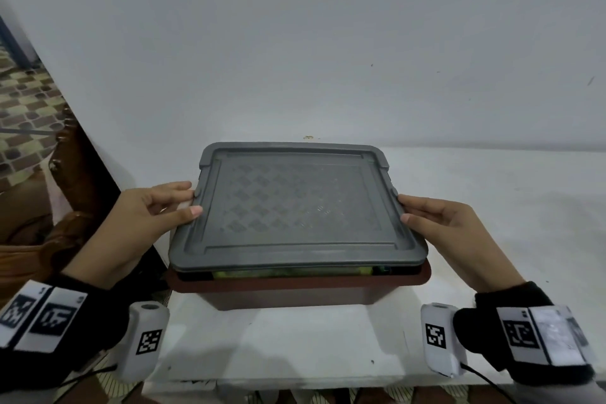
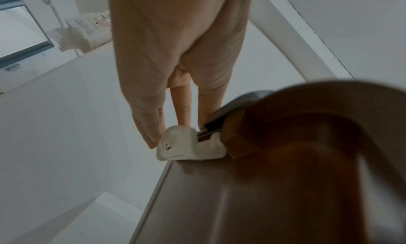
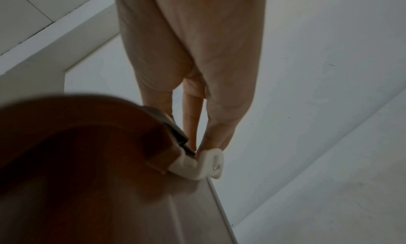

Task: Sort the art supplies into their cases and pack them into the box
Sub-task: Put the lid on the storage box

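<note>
Grey lid held over the brown box.
It is gripped at both side edges, left hand and right hand fingers clamped on it.

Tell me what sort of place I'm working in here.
Probably a room in a home: a white tabletop against a plain white wall, patterned brown floor tiles at left. Both hands hold the grey plastic lid over the brown plastic box.

Bare table beside box

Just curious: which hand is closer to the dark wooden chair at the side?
Left. The left hand holds the lid's edge beside the chair; the right hand holds the far edge.
</note>
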